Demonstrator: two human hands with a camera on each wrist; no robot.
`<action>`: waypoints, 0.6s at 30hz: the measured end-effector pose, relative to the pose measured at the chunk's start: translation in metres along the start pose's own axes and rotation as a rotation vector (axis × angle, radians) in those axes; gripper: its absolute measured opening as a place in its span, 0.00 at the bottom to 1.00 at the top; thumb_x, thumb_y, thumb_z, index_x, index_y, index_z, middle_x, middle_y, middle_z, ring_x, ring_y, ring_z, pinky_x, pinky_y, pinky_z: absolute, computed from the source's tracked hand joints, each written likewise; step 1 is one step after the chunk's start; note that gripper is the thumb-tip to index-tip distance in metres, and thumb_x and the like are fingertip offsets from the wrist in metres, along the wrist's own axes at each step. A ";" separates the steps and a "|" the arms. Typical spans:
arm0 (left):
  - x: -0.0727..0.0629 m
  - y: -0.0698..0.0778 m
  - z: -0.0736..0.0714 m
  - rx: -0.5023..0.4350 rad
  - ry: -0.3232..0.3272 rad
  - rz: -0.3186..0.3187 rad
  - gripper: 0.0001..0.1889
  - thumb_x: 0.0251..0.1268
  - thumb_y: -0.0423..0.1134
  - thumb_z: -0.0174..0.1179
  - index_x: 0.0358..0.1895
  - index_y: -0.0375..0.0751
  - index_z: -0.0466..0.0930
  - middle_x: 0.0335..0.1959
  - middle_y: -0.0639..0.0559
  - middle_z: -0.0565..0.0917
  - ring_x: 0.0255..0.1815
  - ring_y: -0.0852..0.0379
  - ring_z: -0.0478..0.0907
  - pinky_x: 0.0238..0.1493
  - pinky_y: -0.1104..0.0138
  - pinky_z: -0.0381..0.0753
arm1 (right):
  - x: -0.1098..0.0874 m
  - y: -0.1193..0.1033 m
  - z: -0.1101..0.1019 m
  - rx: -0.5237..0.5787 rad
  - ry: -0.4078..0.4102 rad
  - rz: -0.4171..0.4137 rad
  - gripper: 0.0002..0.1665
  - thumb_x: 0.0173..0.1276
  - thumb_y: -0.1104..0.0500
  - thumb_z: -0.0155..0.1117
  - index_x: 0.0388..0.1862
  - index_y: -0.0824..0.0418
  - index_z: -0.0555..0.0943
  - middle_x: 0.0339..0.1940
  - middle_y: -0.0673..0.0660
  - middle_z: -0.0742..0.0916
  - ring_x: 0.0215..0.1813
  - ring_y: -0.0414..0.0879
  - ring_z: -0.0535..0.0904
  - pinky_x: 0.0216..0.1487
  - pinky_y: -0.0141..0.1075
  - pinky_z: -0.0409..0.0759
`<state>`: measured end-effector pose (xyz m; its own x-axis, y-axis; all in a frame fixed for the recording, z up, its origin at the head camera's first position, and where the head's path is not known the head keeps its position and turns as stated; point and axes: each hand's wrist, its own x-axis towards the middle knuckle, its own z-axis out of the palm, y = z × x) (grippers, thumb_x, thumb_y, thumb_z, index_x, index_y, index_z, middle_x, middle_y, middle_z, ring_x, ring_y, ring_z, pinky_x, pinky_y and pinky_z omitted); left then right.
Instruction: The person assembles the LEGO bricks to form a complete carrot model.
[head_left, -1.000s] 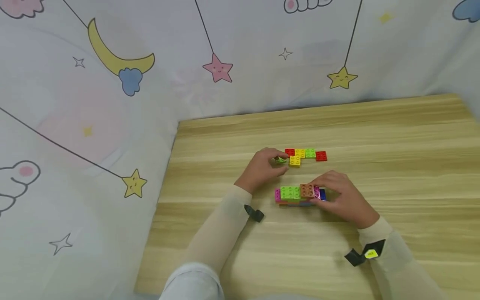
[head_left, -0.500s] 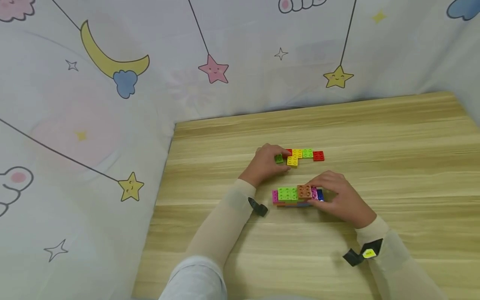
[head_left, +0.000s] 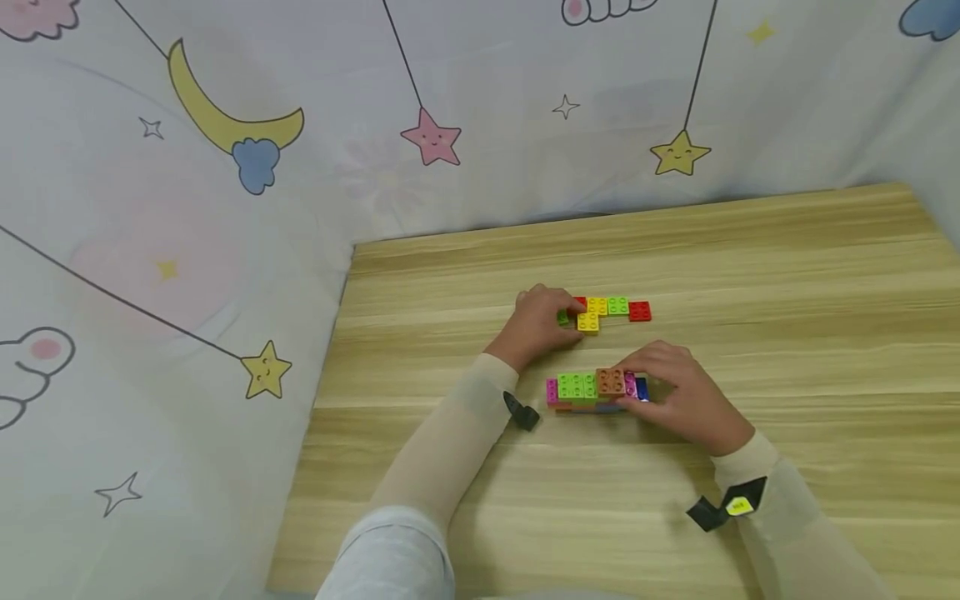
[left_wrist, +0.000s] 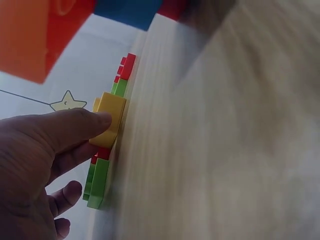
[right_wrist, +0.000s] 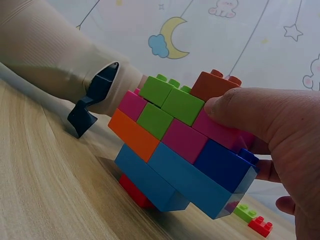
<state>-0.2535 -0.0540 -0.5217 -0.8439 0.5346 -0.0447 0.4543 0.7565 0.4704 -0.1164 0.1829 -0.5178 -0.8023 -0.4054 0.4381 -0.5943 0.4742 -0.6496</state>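
Star-printed cloth [head_left: 510,67] backs the wood-grain bench [head_left: 787,292]; mid-bench, the right hand [head_left: 681,396] grips the multicoloured brick stack [right_wrist: 182,142]; nearer the back edge, the left hand [head_left: 537,323] has closed onto the front yellow four-stud brick [head_left: 588,323], apparently securing it.

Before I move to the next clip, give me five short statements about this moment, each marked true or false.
1. The right grip holds the stack. True.
2. The left grip rests on the stack. False: it is at the nearer yellow brick.
3. A brown brick is on top of the stack. True.
4. The stack's lowest visible brick is green. False: it is a red brick.
5. Loose bricks lie between stack and curtain. True.
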 end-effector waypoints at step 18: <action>-0.041 0.008 -0.028 -0.294 0.091 -0.037 0.17 0.62 0.45 0.75 0.54 0.52 0.90 0.51 0.60 0.87 0.56 0.52 0.77 0.64 0.59 0.70 | 0.000 0.004 0.000 0.005 -0.004 0.020 0.26 0.50 0.61 0.87 0.49 0.49 0.89 0.46 0.42 0.90 0.50 0.41 0.81 0.56 0.44 0.72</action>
<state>-0.2235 -0.0801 -0.4911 -0.8866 0.4625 0.0061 0.3316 0.6263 0.7056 -0.1192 0.1853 -0.5204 -0.8139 -0.3988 0.4226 -0.5778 0.4787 -0.6611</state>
